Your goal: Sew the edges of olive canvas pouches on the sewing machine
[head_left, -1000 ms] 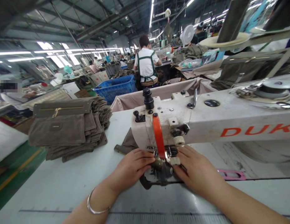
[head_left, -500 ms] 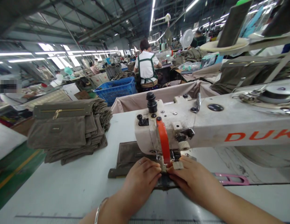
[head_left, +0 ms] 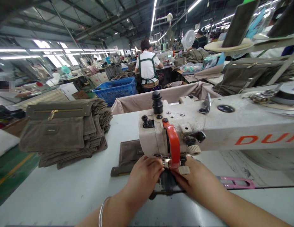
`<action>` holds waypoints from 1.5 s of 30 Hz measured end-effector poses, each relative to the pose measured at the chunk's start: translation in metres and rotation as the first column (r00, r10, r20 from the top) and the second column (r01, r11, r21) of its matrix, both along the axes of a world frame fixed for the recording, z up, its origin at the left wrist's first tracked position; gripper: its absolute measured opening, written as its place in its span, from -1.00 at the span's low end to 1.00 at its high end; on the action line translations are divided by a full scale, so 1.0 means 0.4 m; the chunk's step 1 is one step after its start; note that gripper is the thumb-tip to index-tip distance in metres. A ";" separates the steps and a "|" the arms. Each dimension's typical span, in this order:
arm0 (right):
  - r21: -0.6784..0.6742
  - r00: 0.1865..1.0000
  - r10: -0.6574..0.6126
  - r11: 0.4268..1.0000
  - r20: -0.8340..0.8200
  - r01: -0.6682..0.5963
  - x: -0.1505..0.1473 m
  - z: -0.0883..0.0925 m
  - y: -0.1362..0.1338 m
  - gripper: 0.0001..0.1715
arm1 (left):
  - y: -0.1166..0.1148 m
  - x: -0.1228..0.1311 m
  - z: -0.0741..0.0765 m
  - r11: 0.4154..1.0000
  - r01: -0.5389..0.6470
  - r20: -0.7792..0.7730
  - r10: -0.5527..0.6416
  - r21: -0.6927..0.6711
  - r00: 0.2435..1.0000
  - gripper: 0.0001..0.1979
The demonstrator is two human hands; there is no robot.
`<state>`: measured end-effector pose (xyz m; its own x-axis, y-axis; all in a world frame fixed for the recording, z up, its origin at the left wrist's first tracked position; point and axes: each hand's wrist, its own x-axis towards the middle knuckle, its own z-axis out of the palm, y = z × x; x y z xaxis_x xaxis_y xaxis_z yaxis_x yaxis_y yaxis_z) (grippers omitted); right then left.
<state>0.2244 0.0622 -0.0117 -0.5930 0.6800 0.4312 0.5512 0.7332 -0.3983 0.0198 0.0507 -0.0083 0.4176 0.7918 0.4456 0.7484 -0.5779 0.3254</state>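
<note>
Both my hands sit at the front of an industrial sewing machine head (head_left: pixel 171 135) with an orange-red guard, close to its presser foot (head_left: pixel 166 162). My left hand (head_left: pixel 145 176), with a metal bangle at the wrist, and my right hand (head_left: pixel 194 178) pinch a dark olive suede bag panel (head_left: pixel 129 154) between them. The panel runs left under the machine head. Part of it is hidden by my fingers, and the needle area is hidden too. A dark fold of the material (head_left: pixel 167 179) shows between my hands.
A tall stack of olive suede bags (head_left: pixel 63 132) with gold zips lies on the white table (head_left: pixel 66 192) to my left. A pink strip (head_left: pixel 237 182) lies right of my hands. Behind the machine are a fabric-lined bin (head_left: pixel 158 101), a blue basket (head_left: pixel 116 90) and a seated co-worker (head_left: pixel 148 67).
The suede panel has swung round, and its flat end now lies out to the left of the machine head. My hands have drawn closer together at the presser foot.
</note>
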 end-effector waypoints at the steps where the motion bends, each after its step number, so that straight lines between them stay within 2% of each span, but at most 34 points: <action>1: 0.012 1.000 -0.015 1.000 0.010 0.015 -0.001 -0.002 0.001 -0.70 | 0.002 0.000 -0.002 1.000 -0.009 -0.004 0.009 0.004 1.000 -0.88; 8: -0.019 0.996 -0.082 0.996 0.020 0.082 -0.006 -0.015 0.005 -0.73 | 0.007 -0.001 -0.009 0.998 -0.059 -0.035 0.058 -0.026 0.998 -0.92; 13: -0.041 0.997 -0.073 0.996 0.019 0.073 -0.008 -0.014 0.003 -0.69 | 0.009 -0.003 -0.011 0.999 -0.053 -0.010 0.053 -0.006 0.999 -0.92; 19: -0.093 0.995 -0.090 0.991 0.030 0.093 -0.014 -0.012 0.006 -0.80 | 0.013 -0.006 -0.020 0.996 -0.084 0.001 0.084 -0.029 0.996 -0.93; 26: -0.166 0.997 -0.073 0.984 -0.007 0.070 -0.014 -0.024 0.014 -0.78 | 0.018 -0.005 -0.025 0.995 -0.092 -0.007 0.092 -0.029 0.996 -0.91; 29: -0.204 0.995 -0.099 0.974 -0.016 0.094 -0.017 -0.024 0.010 -0.78 | 0.016 -0.003 -0.021 0.996 -0.088 0.004 0.088 -0.005 0.996 -0.90; 32: -0.187 0.991 -0.130 0.974 -0.001 0.128 -0.023 -0.016 0.003 -0.79 | 0.013 -0.007 -0.023 0.997 -0.080 0.007 0.080 0.012 0.997 -0.87; 38: -0.165 0.988 -0.149 0.974 0.036 0.153 -0.031 -0.007 0.002 -0.80 | 0.027 -0.026 -0.059 0.992 -0.028 0.013 0.027 0.121 1.000 -0.82; 44: -0.118 0.987 -0.151 0.981 0.045 0.156 -0.030 -0.005 0.006 -0.84 | 0.056 -0.058 -0.063 0.984 -0.016 -0.133 0.040 0.179 0.990 -0.85; 45: -0.108 0.988 -0.147 0.983 0.040 0.150 -0.028 -0.003 0.007 -0.82 | 0.052 -0.069 -0.061 0.979 0.001 -0.174 0.035 0.202 0.984 -0.76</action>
<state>0.2132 0.0649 -0.0129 -0.4942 0.8039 0.3308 0.6644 0.5947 -0.4526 -0.0078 0.0716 -0.0325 0.4910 0.7016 0.5164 0.7938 -0.6045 0.0665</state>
